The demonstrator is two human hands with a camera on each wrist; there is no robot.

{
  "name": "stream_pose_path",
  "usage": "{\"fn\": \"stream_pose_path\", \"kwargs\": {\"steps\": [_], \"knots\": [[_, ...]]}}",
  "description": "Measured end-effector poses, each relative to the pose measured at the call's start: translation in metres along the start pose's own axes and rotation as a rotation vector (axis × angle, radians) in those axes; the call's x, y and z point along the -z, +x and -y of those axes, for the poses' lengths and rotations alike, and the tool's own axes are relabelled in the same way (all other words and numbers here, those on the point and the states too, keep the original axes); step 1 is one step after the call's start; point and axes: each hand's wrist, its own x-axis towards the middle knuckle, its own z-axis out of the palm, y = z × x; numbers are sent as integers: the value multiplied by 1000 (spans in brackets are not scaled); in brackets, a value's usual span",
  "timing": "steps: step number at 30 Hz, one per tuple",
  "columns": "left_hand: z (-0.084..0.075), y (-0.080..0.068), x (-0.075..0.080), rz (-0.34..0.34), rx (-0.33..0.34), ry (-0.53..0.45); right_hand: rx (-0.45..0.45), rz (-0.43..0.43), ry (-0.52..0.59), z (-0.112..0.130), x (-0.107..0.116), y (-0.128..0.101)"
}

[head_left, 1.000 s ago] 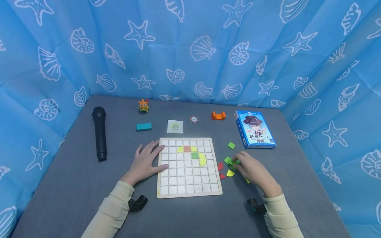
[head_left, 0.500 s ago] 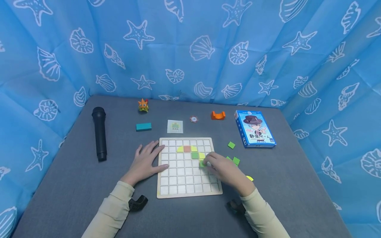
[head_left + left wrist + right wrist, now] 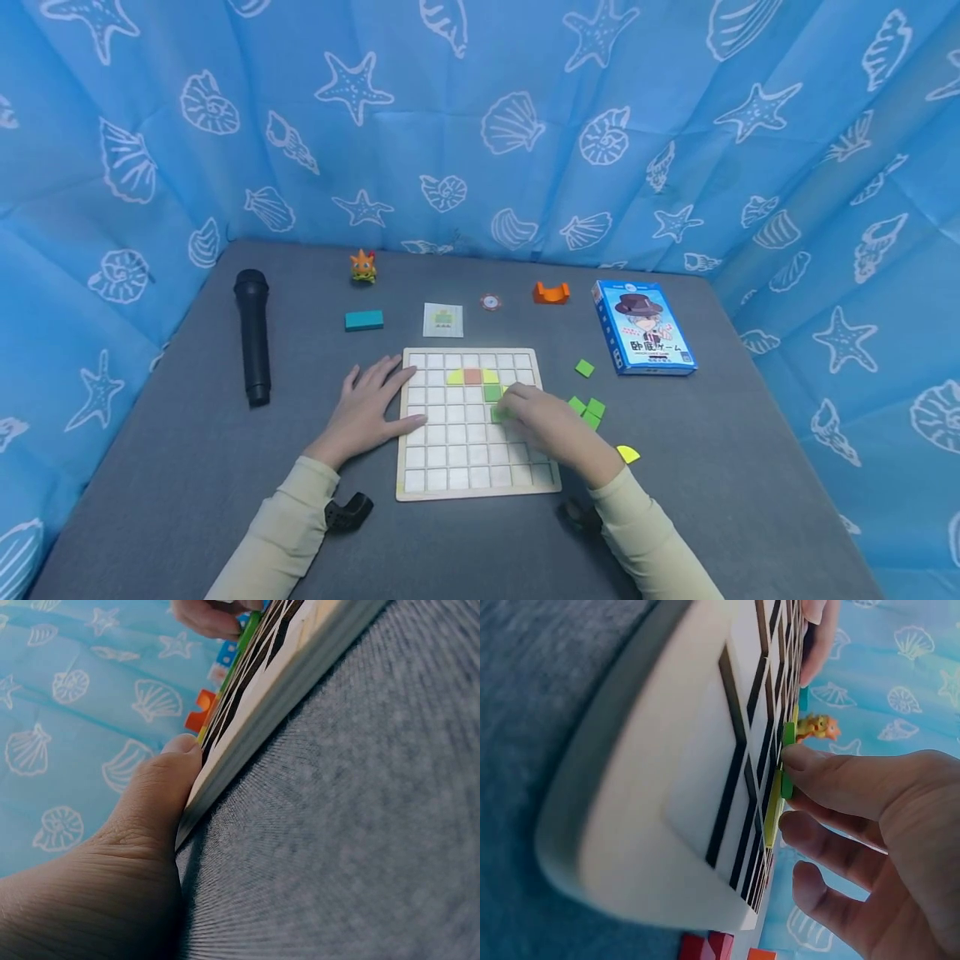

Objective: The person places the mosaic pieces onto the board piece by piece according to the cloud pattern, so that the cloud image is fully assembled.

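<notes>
A white gridded board (image 3: pixel 457 457) with a pale wooden rim lies on the grey table. My left hand (image 3: pixel 367 406), fingers spread, rests on its left edge; the left wrist view shows the thumb (image 3: pixel 161 780) on the rim. Over the board's right half, my right hand (image 3: pixel 543 421) pinches a small green square tile (image 3: pixel 496 414) between thumb and fingers, just below another green tile (image 3: pixel 492 392) on the grid. A salmon square tile (image 3: pixel 472 377) lies between two yellow quarter-round tiles (image 3: pixel 455 377). The right hand hides other yellow tiles on the board.
Several loose green tiles (image 3: pixel 595 408) and a yellow one (image 3: pixel 627 454) lie right of the board. Behind it are a pattern card (image 3: pixel 443 320), teal block (image 3: pixel 363 321), orange piece (image 3: pixel 551 293), round token (image 3: pixel 490 302) and toy figure (image 3: pixel 363 266). A microphone (image 3: pixel 253 337) and blue game box (image 3: pixel 645 327) flank them.
My right hand has picked up a green tile from the loose pile and carried it left over the board, most recently shifting slightly further left. My left hand has stayed in place.
</notes>
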Motion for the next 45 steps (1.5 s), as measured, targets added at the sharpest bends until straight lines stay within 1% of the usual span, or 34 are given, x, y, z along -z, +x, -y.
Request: {"fn": "stream_pose_path", "kwargs": {"steps": [5,12,15,23,29,31,34,38,40,42,45], "knots": [[0,1,0,4,10,-4,12,-11,-29,0,-3,4],[-1,0,1,4,-1,-7,21,-8,-47,1,-3,8],[-1,0,1,9,5,-9,25,-8,-54,1,-3,9],[-2,1,3,23,21,-1,25,-4,-42,0,-3,10],[-2,0,3,19,16,0,28,-11,-44,1,-4,10],[-2,1,4,19,17,-2,20,0,-44,1,-5,11],[-2,0,4,21,17,-2,-19,6,-15,-3,-1,12],[-2,0,4,25,18,-2,-91,-32,11,-16,13,11],[-2,0,4,25,18,-2,-130,-54,3,-27,21,8],[-2,0,4,25,19,0,-193,-65,0,-38,27,5],[-1,1,4,25,20,1,-340,-83,-24,-54,33,-2]]}}
